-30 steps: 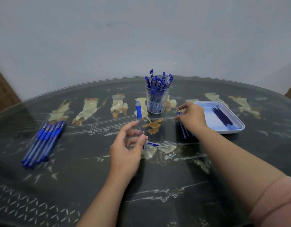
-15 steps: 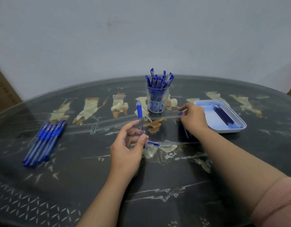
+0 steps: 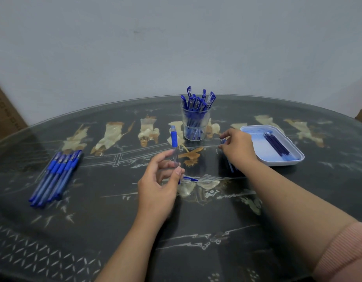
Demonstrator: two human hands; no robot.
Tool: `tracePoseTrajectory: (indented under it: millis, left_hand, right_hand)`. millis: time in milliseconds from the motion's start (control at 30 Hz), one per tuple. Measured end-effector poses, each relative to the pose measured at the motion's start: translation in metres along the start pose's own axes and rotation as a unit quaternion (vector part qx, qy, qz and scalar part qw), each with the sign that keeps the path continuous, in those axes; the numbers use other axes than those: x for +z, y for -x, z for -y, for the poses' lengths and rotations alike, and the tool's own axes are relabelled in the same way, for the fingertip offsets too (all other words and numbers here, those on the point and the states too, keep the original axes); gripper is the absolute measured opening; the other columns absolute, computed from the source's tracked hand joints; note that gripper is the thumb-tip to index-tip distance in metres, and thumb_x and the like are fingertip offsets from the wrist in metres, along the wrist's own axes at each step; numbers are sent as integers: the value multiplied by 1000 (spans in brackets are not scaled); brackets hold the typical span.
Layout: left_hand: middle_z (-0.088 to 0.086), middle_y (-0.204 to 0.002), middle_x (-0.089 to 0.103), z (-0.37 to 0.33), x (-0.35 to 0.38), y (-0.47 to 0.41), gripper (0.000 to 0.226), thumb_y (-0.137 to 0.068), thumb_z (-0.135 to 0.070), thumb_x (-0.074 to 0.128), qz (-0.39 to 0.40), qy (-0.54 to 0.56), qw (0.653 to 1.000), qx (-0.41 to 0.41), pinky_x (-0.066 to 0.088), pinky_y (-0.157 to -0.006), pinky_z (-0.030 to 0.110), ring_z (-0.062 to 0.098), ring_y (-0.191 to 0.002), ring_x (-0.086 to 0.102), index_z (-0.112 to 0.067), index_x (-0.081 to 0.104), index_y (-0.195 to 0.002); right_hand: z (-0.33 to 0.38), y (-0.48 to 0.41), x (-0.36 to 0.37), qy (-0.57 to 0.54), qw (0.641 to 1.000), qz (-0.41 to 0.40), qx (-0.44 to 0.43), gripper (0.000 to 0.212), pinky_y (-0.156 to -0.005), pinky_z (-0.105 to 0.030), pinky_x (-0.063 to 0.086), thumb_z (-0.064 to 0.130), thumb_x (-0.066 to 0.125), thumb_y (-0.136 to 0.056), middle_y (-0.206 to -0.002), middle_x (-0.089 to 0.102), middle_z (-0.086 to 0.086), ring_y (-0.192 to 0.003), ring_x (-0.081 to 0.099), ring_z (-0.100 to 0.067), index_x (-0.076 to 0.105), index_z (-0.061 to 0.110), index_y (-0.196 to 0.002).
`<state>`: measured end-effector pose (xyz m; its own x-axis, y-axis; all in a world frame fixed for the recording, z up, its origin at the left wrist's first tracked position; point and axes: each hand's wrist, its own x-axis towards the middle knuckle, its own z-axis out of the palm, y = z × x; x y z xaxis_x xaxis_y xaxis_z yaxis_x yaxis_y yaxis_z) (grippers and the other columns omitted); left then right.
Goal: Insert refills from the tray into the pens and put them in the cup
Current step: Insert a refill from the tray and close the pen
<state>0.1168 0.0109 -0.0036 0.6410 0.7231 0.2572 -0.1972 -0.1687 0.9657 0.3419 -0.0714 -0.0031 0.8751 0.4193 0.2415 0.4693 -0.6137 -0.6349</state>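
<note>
My left hand (image 3: 158,184) pinches a clear pen barrel (image 3: 174,146) with a blue grip, held upright at mid-table. A blue pen cap (image 3: 190,178) lies just right of that hand. My right hand (image 3: 239,147) is curled over several blue refills (image 3: 230,166) lying on the table left of the white tray (image 3: 255,130); its fingertips pinch at them. More refills (image 3: 276,146) lie in the tray. The clear cup (image 3: 195,124) behind holds several finished blue pens.
A row of several blue pens (image 3: 56,176) lies on the left of the dark glass table (image 3: 196,231). A grey wall stands behind the table. A brown cardboard box (image 3: 5,110) shows at the far left edge.
My right hand has shifted slightly over the refills beside the tray. The left hand keeps the pen barrel upright in the same place.
</note>
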Motion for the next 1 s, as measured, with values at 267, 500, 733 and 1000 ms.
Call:
tracePoseTrajectory:
  millis: [267, 500, 733, 1000]
  left_hand:
    - [4, -93, 67, -4, 1, 0, 43, -88, 2, 65, 10, 0, 1000, 8, 57, -84, 26, 17, -89, 71, -34, 63, -110]
    - [0, -91, 68, -10, 15, 5, 41, -88, 1, 66, 40, 15, 999, -3, 57, -82, 31, 17, -87, 72, -35, 64, -108]
    - [-9, -88, 66, -3, 45, 15, 44, -88, -1, 67, 71, -8, 997, -1, 54, -80, 26, 19, -86, 71, -41, 65, -107]
    - [-3, -91, 66, 1, 45, 9, 45, -88, -2, 67, 64, -21, 998, 0, 56, -80, 29, 20, -88, 71, -41, 64, -108]
  right_hand:
    - [-6, 7, -31, -56, 997, -58, 11, 8, -54, -11, 33, 13, 66, -89, -71, 59, 3, -66, 53, -8, 68, 18, -94]
    - [-56, -6, -79, 13, 986, -74, 151, 11, -84, -29, 45, 11, 67, -85, -104, 71, -10, -100, 64, -29, 74, 16, -92]
    - [-73, -8, -78, 52, 983, -40, 169, 24, -85, -27, 43, 5, 60, -85, -116, 68, -10, -106, 61, -30, 74, 16, -101]
    - [-76, -7, -74, 92, 984, -26, 148, 36, -90, -31, 47, -1, 55, -82, -120, 65, -11, -111, 59, -30, 72, 16, -109]
